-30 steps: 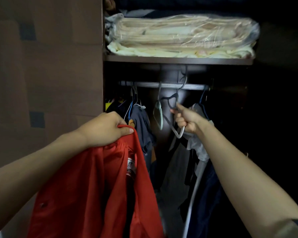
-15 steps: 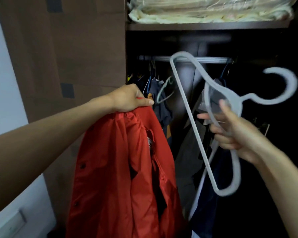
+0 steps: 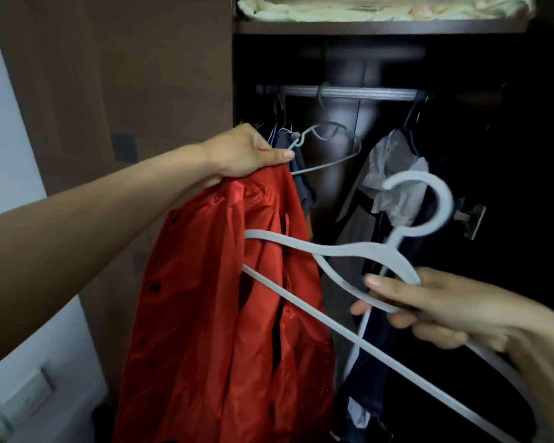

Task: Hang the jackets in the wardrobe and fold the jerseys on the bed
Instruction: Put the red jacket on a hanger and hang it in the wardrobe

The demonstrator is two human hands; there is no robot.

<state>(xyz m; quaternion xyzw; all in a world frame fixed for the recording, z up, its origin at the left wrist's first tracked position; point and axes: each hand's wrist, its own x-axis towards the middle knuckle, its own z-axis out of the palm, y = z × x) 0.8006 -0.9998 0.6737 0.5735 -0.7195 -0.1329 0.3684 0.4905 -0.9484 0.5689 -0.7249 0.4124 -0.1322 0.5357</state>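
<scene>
Your left hand [image 3: 247, 155] is clenched on the top edge of the red jacket [image 3: 218, 314], holding it up at the left of the open wardrobe [image 3: 167, 75] so that the cloth hangs straight down below your fist. Your right hand [image 3: 445, 311], nearer and to the right, has its fingers curled round the shoulder of a pale grey hanger [image 3: 343, 260], thumb on top. That hanger lies tilted, its hook up to the right and its left tip and bottom bar lying across the front of the jacket. Farther in, a metal rail [image 3: 349, 92] carries an empty thin hanger [image 3: 330, 145] and dark clothes [image 3: 394, 174]. Folded cream bedding [image 3: 381, 9] sits on the shelf [image 3: 381, 27] above.
</scene>
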